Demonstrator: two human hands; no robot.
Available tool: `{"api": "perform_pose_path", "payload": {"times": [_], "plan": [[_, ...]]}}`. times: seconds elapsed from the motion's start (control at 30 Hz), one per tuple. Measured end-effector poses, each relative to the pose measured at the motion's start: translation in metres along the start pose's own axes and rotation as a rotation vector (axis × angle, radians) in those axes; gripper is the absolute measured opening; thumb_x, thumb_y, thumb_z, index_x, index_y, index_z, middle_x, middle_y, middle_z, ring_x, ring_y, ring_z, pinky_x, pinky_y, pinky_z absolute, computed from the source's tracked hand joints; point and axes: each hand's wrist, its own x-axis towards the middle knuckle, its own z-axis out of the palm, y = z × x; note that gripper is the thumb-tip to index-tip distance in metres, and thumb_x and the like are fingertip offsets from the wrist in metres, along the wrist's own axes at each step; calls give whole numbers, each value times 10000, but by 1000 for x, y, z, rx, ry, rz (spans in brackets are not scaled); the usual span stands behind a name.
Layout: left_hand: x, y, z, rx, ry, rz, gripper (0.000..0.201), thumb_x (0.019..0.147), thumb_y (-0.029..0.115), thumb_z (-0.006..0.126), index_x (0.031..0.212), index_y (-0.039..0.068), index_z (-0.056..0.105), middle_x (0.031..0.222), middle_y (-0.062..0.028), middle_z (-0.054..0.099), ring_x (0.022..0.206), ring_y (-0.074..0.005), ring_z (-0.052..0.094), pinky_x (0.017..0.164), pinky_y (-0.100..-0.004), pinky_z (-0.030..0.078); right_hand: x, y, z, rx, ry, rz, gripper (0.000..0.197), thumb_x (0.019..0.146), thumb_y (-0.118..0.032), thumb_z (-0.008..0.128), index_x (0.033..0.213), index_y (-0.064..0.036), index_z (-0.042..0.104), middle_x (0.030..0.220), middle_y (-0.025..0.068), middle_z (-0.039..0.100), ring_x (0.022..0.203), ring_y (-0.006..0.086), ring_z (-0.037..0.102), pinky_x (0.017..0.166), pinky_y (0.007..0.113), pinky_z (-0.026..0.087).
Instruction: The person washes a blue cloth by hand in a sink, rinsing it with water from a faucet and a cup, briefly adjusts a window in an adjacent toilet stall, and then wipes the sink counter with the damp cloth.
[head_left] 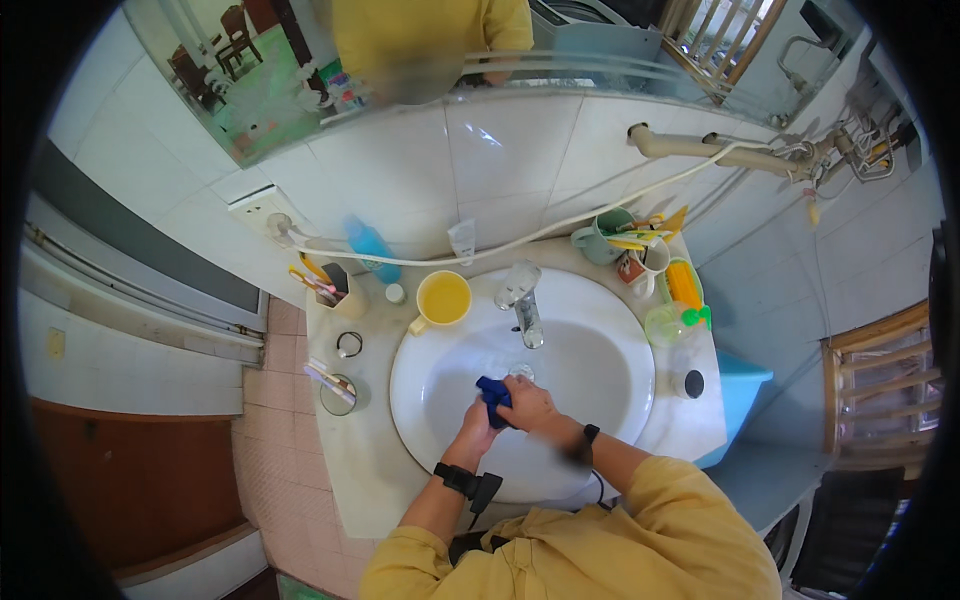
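A small dark blue cloth (491, 390) is bunched up between my hands, above the basin of the white sink (620, 370). My left hand (478, 430) is closed on its lower left side. From the right, my right hand (530, 404) wraps over the same cloth, and the two hands almost touch. Parts of the fingers are hidden by the cloth and by each other. Just beyond them stands the faucet (528, 322), with a shiny clear patch below its spout; I cannot tell whether water runs.
A yellow mug (443, 298) rests at the sink's back left rim. Left on the counter are a blue bottle (372, 250), a brush holder (345, 297) and a glass (338, 396). At right stand cups (604, 240), a green-topped bottle (668, 324) and a black-capped jar (688, 384).
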Motion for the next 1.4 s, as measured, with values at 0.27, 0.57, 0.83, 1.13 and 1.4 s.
{"api": "perform_pose_path", "payload": {"times": [0.27, 0.57, 0.83, 1.13, 1.4], "plan": [[3, 14, -15, 211, 41, 240, 400, 839, 187, 546, 1187, 9, 461, 1099, -103, 536, 1036, -211, 496, 848, -391, 439, 47, 154, 70, -249, -84, 92, 473, 781, -205, 578, 1182, -43, 386, 1174, 236, 449, 1039, 424, 489, 810, 470, 466], [3, 25, -44, 383, 201, 100, 573, 760, 246, 614, 1280, 140, 397, 1175, -17, 460, 972, -171, 411, 826, -414, 376, 27, 145, 70, -400, -226, -156, 587, 732, -314, 634, 1267, -171, 440, 1353, 160, 355, 1132, 427, 428, 822, 531, 449], [-16, 30, -2, 259, -63, -84, 485, 844, 465, 468, 1250, 203, 428, 1290, -50, 446, 1277, -245, 289, 889, -628, 294, -11, -41, -72, 98, -251, -102, 416, 670, -314, 614, 994, -57, 576, 940, 205, 590, 896, 362, 564, 785, 423, 454], [-1, 6, 9, 160, -145, 54, 289, 830, 124, 466, 1092, 5, 483, 974, -111, 543, 913, -230, 548, 824, -444, 487, 25, 90, 49, -171, -103, -32, 405, 783, -260, 519, 1075, 17, 473, 978, 256, 561, 857, 408, 588, 732, 468, 490], [-21, 24, 12, 174, 84, 306, 673, 738, 224, 610, 1327, 109, 305, 1241, -75, 413, 1064, -191, 447, 875, -400, 370, 44, 142, 26, -87, -40, 226, 347, 771, -134, 524, 1061, 51, 482, 997, 277, 570, 978, 412, 550, 800, 454, 474]]}}
